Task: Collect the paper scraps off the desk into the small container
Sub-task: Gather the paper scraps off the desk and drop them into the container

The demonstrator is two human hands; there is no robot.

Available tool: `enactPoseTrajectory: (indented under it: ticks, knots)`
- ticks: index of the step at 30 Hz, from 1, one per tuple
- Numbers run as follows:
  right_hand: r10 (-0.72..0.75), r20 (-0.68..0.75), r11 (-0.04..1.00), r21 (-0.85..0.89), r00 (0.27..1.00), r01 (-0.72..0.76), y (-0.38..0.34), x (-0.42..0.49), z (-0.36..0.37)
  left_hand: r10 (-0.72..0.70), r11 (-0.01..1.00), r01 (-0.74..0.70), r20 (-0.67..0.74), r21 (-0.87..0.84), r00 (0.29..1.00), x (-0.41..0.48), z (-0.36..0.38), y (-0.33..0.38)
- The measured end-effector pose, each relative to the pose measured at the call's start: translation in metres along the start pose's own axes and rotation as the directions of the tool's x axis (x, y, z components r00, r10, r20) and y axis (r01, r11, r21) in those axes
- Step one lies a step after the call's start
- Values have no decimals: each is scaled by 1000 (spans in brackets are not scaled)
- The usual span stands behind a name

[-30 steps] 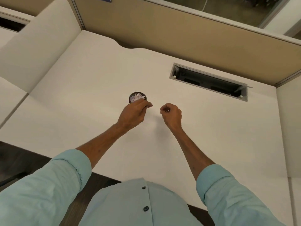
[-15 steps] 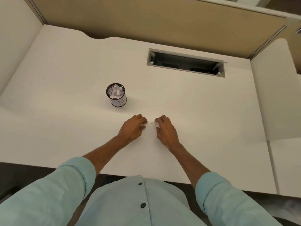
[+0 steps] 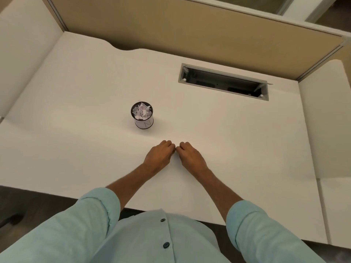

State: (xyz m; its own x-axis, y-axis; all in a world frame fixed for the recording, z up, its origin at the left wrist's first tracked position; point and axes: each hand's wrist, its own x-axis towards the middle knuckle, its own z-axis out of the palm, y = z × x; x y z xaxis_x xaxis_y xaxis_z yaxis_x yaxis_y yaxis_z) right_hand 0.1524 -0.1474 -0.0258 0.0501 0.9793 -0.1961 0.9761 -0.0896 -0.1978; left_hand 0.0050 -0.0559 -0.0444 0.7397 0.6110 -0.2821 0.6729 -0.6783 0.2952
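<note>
A small dark cylindrical container [image 3: 143, 124] with a white label stands upright on the white desk [image 3: 76, 88], filled with white paper scraps [image 3: 141, 111]. My left hand [image 3: 159, 156] and my right hand [image 3: 192, 158] rest on the desk in front of it and to its right. Their curled fingertips meet knuckle to knuckle. No scrap shows between or under the fingers, and whatever lies beneath them is hidden. Both hands are a hand's length from the container.
A grey open cable slot [image 3: 224, 82] is cut into the desk at the back right. Tan partition panels [image 3: 190, 29] wall the back, and white side panels [image 3: 20, 54] close both sides. The desk's front edge runs just before my body.
My hands came down from beside the container to the desk nearer me. A small white scrap seen between the fingertips half a second ago is now covered as the hands closed together.
</note>
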Motion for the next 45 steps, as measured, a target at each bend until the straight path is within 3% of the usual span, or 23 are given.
enactPoseTrajectory:
  ticks: [6,9,13,16,21,27,33,38,42,45]
  knots:
    - [54,30,998,-18,998,-53,-4,14,-3,-34,988,18,-107,-153,994,1,-13,-15]
    - [238,20,942,240,971,-236,0,30,-14,-82,965,16,-246,-260,966,0,-25,-26]
    - [471,151,608,659,869,-444,18,52,-36,-149,932,-17,-425,-362,893,1,-45,-43]
    - [517,188,401,809,835,-430,23,67,-52,-153,919,-80,-536,-385,830,2,-60,-53]
    - [424,84,529,785,902,-322,-7,99,-72,-138,922,-135,-632,-363,762,11,-80,-65]
    - [348,-30,560,808,937,-182,-47,137,-88,-370,840,-14,-591,-542,717,18,-96,-90]
    - [237,-73,650,754,969,-101,-66,169,-95,-413,827,67,-521,-559,747,22,-98,-122]
    - [254,-84,666,738,964,-111,-72,180,-90,-289,901,51,-507,-431,812,21,-92,-134]
    - [271,-115,640,763,956,-90,-67,178,-90,-288,898,16,-561,-439,776,23,-91,-132]
    - [302,-98,628,768,948,-121,-61,190,-84,-370,855,53,-538,-515,757,41,-85,-143]
